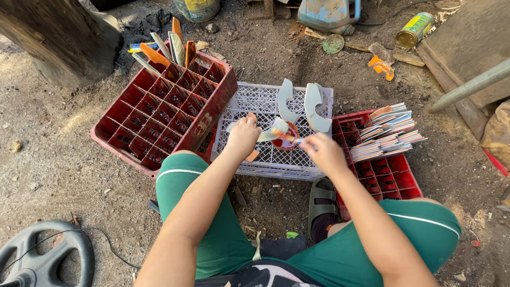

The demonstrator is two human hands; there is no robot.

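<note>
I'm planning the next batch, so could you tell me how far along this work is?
Looks done: a stack of flat pieces rests on the right red crate. In hand: left hand holds a pale piece; right hand works a small brush. Possibly left: two curved pieces on the white crate.

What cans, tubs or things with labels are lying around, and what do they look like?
Tin can: top right, on its side on the dirt, gold end, green and yellow label.
Bucket: top centre, cut off by the edge, grey-green with a yellow label.
Blue plastic container: top, right of the bucket, worn blue, no clear label.
</note>
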